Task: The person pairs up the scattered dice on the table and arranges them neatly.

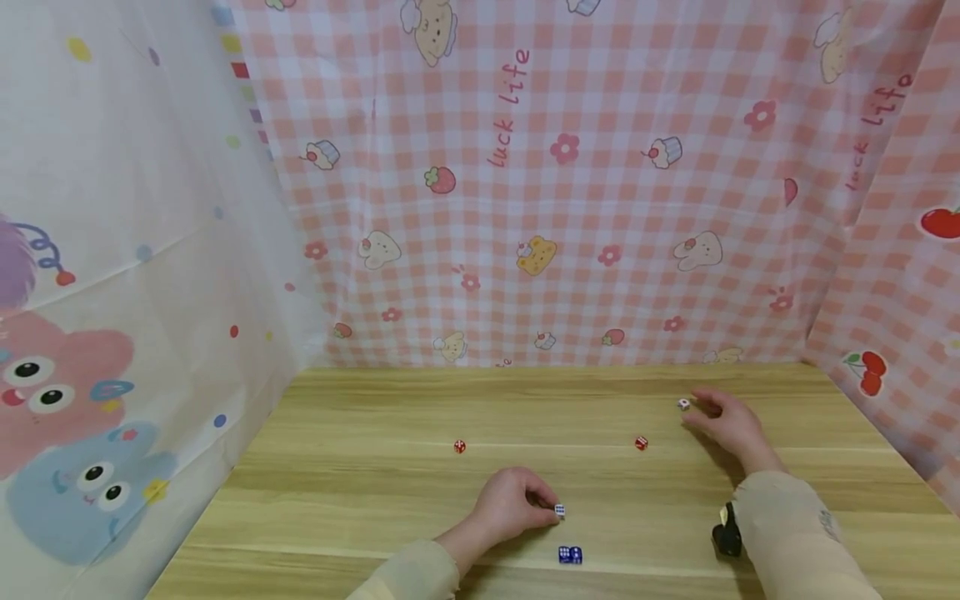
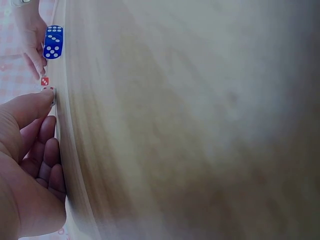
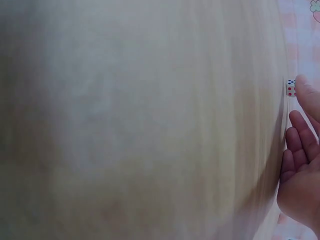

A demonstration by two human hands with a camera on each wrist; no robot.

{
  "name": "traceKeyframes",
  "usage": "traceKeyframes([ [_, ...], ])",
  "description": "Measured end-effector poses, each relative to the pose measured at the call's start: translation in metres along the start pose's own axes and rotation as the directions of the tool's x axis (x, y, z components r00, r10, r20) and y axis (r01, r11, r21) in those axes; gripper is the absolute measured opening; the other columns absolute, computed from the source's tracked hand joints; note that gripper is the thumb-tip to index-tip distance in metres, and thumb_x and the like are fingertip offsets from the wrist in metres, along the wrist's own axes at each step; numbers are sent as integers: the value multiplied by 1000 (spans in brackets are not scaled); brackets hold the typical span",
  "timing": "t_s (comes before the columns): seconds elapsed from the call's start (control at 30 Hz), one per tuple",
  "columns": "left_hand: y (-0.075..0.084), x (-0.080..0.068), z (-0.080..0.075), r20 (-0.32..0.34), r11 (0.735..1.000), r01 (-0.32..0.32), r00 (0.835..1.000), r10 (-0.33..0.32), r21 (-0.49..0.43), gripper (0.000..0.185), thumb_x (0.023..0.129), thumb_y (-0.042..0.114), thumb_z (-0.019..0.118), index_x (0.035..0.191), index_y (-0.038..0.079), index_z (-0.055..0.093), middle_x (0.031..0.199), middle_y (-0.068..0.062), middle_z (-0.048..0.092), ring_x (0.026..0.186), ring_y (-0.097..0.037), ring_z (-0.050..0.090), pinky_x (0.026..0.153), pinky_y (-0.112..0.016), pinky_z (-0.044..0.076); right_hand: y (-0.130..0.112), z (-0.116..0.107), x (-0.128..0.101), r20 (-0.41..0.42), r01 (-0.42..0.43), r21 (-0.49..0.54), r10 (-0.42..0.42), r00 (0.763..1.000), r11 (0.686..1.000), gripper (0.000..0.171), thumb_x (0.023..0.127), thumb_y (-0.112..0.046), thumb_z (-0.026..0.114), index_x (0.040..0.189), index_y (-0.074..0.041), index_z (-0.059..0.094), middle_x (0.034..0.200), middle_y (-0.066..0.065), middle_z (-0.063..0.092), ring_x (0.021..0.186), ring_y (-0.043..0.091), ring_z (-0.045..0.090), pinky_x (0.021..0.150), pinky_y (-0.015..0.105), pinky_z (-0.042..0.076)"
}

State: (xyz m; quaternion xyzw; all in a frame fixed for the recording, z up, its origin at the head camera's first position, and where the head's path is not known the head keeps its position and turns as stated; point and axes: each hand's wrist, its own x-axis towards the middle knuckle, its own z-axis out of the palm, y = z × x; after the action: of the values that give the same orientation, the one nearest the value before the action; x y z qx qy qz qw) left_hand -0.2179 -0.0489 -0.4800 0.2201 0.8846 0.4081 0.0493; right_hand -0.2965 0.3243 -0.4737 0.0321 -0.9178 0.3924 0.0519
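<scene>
My left hand is curled at the near middle of the wooden table and pinches a small white die at its fingertips. In the left wrist view the thumb covers part of that die. Further back on the right, my right hand reaches out with relaxed fingers, and one fingertip touches a second white die with coloured dots. That die still lies on the table.
Two blue dice sit side by side just in front of my left hand. One red die lies mid-table and another red die sits left of my right hand. Printed cloth walls close the left, back and right sides.
</scene>
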Motion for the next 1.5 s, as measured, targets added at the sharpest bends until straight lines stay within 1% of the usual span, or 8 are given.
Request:
traceKeyframes([
  [0.23,-1,2,1,-1,1000,0,1000,0,-10,12,73,12,88,80,16,78,76,17,64,71,3,54,68,-19,45,4,1,5,-20,5,-42,-6,1000,999,56,94,-22,70,134,11,50,134,36,49,119,51,47,99,61,35],
  [0.37,0,1,1,1,1000,0,1000,0,-15,12,73,11,88,80,16,78,76,17,64,71,3,54,68,-20,45,10,2,9,-51,44,-75,-48,998,996,52,92,-22,72,127,12,56,129,35,53,115,51,50,96,60,37],
  [0.47,0,1,0,0,1000,-6,1000,6,-11,13,73,12,88,80,16,78,76,17,64,71,2,54,67,-19,45,15,3,10,-77,83,-73,-88,993,994,50,89,-24,73,122,11,59,124,35,56,112,52,51,95,60,37],
  [0.53,-1,2,0,-2,1000,-11,1000,11,-8,13,73,12,88,80,16,78,76,16,64,71,2,54,67,-19,45,15,3,11,-95,98,-73,-104,990,993,50,88,-28,74,120,8,62,122,32,59,111,51,51,94,57,39],
  [0.6,-1,2,0,-4,1000,-14,1000,14,-5,13,73,12,88,80,16,78,77,16,64,71,3,54,67,-19,45,15,3,11,-100,109,-75,-116,988,991,48,87,-26,74,118,8,62,120,32,59,110,52,50,94,57,38],
  [0.83,-1,2,0,0,1000,-3,1000,3,-9,13,73,12,88,80,15,78,76,17,64,70,2,54,67,-19,45,1,2,8,-51,90,-124,-97,994,988,39,90,-14,71,119,10,62,122,34,58,113,53,51,96,62,36],
  [1.0,0,1,0,3,1000,2,1000,-2,-16,13,73,11,88,80,15,78,75,17,64,68,3,54,66,-19,46,2,2,8,-48,85,-147,-92,995,986,36,91,-11,69,120,10,62,120,33,60,111,53,52,95,62,37],
  [1.5,1,0,1,-2,1000,-5,1000,5,-25,13,72,11,88,80,15,78,76,17,64,69,2,53,66,-19,45,2,5,8,-55,85,-111,-92,994,990,27,91,-8,69,112,8,66,111,29,64,103,47,57,91,59,41],
])
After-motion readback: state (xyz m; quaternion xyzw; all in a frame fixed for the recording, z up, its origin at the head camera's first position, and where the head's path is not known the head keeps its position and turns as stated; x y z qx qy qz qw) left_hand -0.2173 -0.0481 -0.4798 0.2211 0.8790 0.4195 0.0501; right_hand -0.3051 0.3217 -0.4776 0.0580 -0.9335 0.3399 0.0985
